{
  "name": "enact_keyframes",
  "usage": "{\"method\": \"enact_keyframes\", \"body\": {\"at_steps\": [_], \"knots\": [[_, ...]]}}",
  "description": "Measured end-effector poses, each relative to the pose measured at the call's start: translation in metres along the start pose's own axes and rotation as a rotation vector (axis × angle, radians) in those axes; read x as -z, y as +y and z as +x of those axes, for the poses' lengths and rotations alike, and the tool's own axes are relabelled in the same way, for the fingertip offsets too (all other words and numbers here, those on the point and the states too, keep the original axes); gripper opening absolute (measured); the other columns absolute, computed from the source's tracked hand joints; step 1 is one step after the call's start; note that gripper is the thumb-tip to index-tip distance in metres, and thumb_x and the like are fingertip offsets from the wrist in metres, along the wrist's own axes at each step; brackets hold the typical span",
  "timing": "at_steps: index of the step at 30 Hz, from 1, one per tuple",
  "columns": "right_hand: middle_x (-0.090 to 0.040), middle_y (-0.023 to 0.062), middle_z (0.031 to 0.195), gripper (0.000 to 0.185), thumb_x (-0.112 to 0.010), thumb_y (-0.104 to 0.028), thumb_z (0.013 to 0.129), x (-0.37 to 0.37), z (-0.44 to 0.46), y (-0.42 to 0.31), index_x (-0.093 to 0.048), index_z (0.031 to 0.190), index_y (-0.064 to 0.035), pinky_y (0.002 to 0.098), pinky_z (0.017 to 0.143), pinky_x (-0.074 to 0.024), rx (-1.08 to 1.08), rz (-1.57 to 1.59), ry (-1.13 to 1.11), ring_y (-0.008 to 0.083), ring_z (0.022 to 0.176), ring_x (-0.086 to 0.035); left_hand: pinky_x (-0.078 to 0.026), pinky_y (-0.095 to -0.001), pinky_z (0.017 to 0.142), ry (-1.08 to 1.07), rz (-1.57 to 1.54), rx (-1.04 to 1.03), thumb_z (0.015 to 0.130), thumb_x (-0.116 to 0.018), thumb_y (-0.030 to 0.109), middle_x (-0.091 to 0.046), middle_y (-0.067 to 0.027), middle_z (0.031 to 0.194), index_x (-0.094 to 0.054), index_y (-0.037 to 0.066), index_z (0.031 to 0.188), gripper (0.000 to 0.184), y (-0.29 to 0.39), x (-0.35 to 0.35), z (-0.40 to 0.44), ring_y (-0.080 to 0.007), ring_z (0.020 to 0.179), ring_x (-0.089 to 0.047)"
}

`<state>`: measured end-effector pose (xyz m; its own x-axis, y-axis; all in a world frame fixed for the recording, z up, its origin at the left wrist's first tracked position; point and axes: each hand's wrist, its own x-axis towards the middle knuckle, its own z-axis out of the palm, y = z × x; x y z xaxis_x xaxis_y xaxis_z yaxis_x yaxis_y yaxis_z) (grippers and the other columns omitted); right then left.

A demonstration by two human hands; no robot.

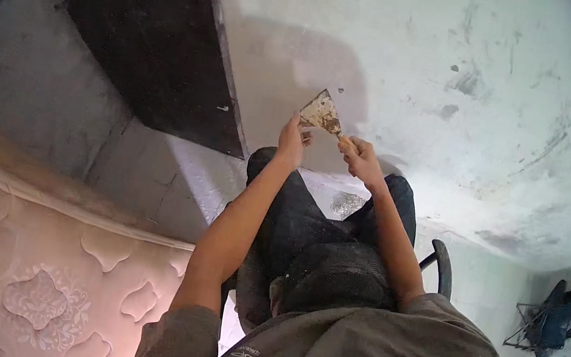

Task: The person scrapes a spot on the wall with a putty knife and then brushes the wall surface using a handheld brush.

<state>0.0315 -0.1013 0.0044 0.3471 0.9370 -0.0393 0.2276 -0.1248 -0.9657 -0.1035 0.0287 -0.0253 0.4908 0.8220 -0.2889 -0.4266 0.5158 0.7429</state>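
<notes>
1. While the person [341, 344] sits with bent knees, we see the right hand [361, 162] closed around the handle [346, 141] of a scraper [322, 114].
2. The scraper is in front of the person, between the two hands; its blade is directed away and to the left, and it carries pale and brown stains.
3. The left hand [291, 146] is at the left corner of the blade, with its fingers at the edge; we cannot tell whether they pinch the metal or are only beside it.
4. Beyond the scraper we observe a pale wall [470, 51], which has dark marks.
5. To the left we find a dark door [152, 30] and, lower, a pink mattress [137, 267].
6. To the right of the person we notice a black armrest [444, 269].
</notes>
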Motion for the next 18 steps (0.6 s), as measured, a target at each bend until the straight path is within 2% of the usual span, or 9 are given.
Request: {"method": "enact_keyframes", "body": {"at_steps": [2, 6, 8, 14, 18], "knots": [[-0.035, -0.0074, 0.054, 0.024, -0.057, -0.028, 0.089, -0.005, -0.003, -0.004, -0.053, 0.079, -0.0066, 0.0203, 0.037, -0.0255, -0.024, 0.031, 0.015, 0.0027, 0.042, -0.031, -0.044, -0.0263, 0.057, 0.006, -0.016, 0.021, 0.092, -0.044, 0.046, -0.056, -0.0026, 0.088, -0.054, 0.009, 0.096, 0.038, 0.003, 0.0, 0.001, -0.0125, 0.065, -0.051], [-0.035, -0.0072, 0.053, 0.026, -0.057, -0.029, 0.089, -0.006, -0.003, -0.002, -0.052, 0.077, -0.0064, 0.0203, 0.037, -0.026, -0.025, 0.06, 0.01, 0.0028, 0.042, -0.03, -0.043, -0.028, 0.058, 0.004, -0.052, 0.084, 0.092, -0.044, 0.046, -0.055, -0.0013, 0.09, -0.051, 0.011, 0.094, 0.036, 0.001, 0.0, 0.008, -0.013, 0.067, -0.051], [-0.042, -0.0065, 0.058, 0.028, -0.058, -0.033, 0.088, -0.004, -0.003, -0.001, -0.057, 0.083, -0.0054, 0.0198, 0.039, -0.0286, -0.045, 0.061, -0.048, 0.0025, 0.045, -0.036, -0.043, -0.0286, 0.059, -0.024, -0.059, 0.079, 0.092, -0.044, 0.046, -0.055, -0.0011, 0.091, -0.051, 0.011, 0.095, 0.036, 0.002, 0.001, 0.008, -0.013, 0.068, -0.05], [-0.041, -0.0067, 0.058, 0.027, -0.058, -0.032, 0.087, -0.006, -0.002, 0.001, -0.056, 0.081, -0.0051, 0.0204, 0.039, -0.0269, 0.013, -0.012, 0.005, 0.0019, 0.046, -0.034, -0.041, -0.0298, 0.062, -0.033, -0.038, 0.084, 0.09, -0.043, 0.048, -0.054, -0.0005, 0.093, -0.05, 0.012, 0.102, 0.038, 0.007, 0.0, 0.004, -0.013, 0.071, -0.05], [-0.041, -0.0065, 0.058, 0.028, -0.059, -0.032, 0.086, -0.007, -0.004, 0.002, -0.057, 0.079, -0.0046, 0.0219, 0.04, -0.0277, -0.022, 0.073, 0.033, 0.0027, 0.047, -0.035, -0.041, -0.0288, 0.061, -0.062, 0.022, 0.076, 0.09, -0.041, 0.049, -0.055, -0.0004, 0.092, -0.051, 0.012, 0.104, 0.041, 0.01, 0.001, -0.003, -0.0122, 0.068, -0.05]]}}
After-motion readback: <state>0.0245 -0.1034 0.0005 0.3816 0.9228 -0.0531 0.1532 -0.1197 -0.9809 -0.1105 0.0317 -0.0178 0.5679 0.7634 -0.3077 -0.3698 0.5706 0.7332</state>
